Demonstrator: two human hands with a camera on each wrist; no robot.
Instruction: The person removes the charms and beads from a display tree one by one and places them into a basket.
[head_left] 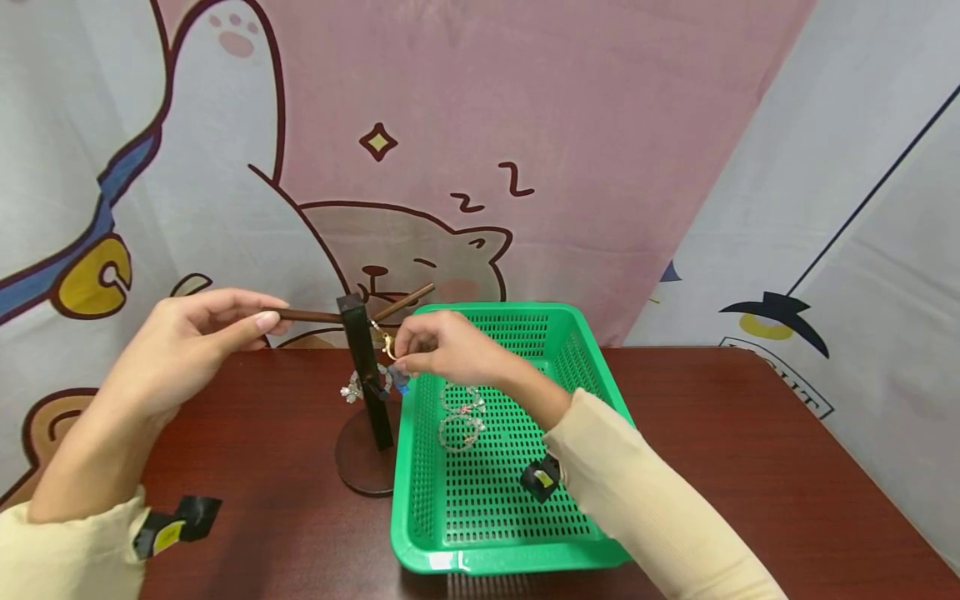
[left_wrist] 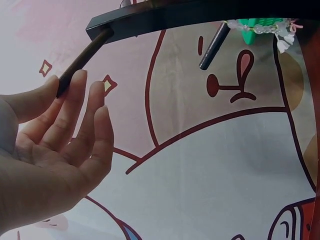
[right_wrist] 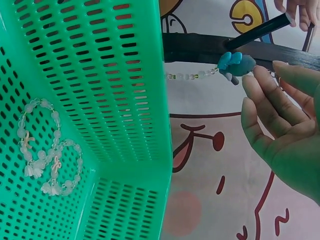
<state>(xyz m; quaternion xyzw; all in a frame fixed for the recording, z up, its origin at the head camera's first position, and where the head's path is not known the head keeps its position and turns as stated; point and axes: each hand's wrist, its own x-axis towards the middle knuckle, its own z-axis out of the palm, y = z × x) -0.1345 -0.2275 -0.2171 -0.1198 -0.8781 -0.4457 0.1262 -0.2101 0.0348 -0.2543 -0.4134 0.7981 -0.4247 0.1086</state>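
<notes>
A dark stand has a black post [head_left: 366, 367], a round brown base [head_left: 365, 458] and thin brown pegs. My left hand [head_left: 180, 342] pinches the outer end of the left peg [head_left: 311, 316] between thumb and forefinger. Just right of the post, my right hand [head_left: 453, 348] pinches a beaded keychain by its gold clasp [head_left: 388, 343], under the right peg [head_left: 405, 302]. Below those fingers hangs a blue charm [right_wrist: 240, 65], with a strand of clear and green beads [right_wrist: 192, 76] running from it. A clear beaded bracelet with a white flower [head_left: 350, 390] hangs lower at the post.
A green plastic basket [head_left: 517, 560] stands right of the stand, close to its base. Two clear beaded bracelets [head_left: 459, 433] with pale flowers and pink bows lie inside it. Behind the reddish-brown table [head_left: 697, 450] hangs a cartoon-printed cloth [head_left: 600, 150].
</notes>
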